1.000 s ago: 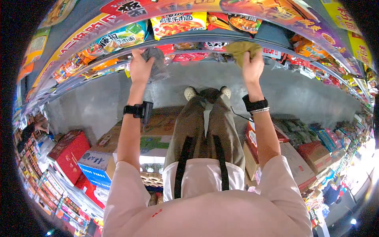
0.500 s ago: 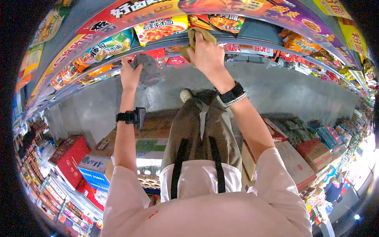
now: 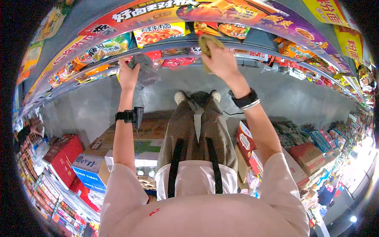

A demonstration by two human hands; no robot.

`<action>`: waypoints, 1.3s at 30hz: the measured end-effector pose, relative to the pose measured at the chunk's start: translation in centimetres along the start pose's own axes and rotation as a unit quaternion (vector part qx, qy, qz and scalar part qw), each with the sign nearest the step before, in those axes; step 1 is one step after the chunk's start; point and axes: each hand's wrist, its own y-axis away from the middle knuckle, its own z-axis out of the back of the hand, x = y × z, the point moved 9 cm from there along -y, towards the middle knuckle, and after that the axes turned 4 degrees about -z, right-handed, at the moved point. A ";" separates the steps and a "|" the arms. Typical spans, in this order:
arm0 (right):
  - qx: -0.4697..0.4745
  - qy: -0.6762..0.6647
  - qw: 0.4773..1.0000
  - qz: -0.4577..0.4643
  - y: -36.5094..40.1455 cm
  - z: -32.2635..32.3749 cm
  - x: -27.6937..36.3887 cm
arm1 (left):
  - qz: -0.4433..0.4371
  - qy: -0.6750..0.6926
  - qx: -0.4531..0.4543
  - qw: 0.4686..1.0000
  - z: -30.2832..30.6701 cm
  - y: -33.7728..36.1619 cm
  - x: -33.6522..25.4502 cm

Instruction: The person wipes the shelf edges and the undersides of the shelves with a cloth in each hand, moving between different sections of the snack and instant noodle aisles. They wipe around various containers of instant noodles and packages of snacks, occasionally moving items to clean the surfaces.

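My right hand (image 3: pixel 223 62) is closed on an olive-yellow cloth (image 3: pixel 212 44), which lies against the shelf's front edge (image 3: pixel 181 42). Just beyond the cloth sits an orange-red packet of instant noodles (image 3: pixel 222 29). My left hand (image 3: pixel 129 75) is at the same shelf's edge further left, its thumb and fingers around a bunched, fuzzy grey cloth (image 3: pixel 144 69) that hangs over the floor. A yellow noodle packet (image 3: pixel 160 33) stands on the shelf between my hands, and a green-blue one (image 3: pixel 111 46) is near my left hand.
Printed banner strips (image 3: pixel 233 14) curve along the shelf above. Lower shelves hold more bright packets. Behind me are a red box (image 3: pixel 63 155), a blue and white box (image 3: pixel 90 170) and brown cartons (image 3: pixel 312 156). My white shoes (image 3: pixel 180 97) stand on the grey floor (image 3: pixel 268 89).
My right hand has slid the olive cloth rightward along the shelf edge. My left hand stays nearly in place with the grey cloth. Both shoes now show, where one did before.
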 end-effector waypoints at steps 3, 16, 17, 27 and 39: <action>0.001 -0.039 0.999 0.004 -0.5 -0.5 2.1 | -0.001 -0.011 -0.025 1.000 -0.1 -0.2 0.1; -0.302 -0.525 0.787 -0.114 7.1 8.3 -10.6 | -0.035 0.022 -0.007 0.999 -1.0 1.2 -0.6; -0.297 -0.568 0.757 -0.129 6.6 8.7 -11.8 | -0.040 0.040 -0.016 0.998 -1.2 1.5 -1.2; -0.126 -0.414 0.892 -0.131 -2.0 6.0 -9.1 | 0.011 0.114 0.022 0.993 -4.4 5.6 -3.8; -0.361 -0.540 0.754 -0.096 7.2 14.4 -14.3 | 0.129 0.159 0.056 0.977 -9.7 17.1 -2.9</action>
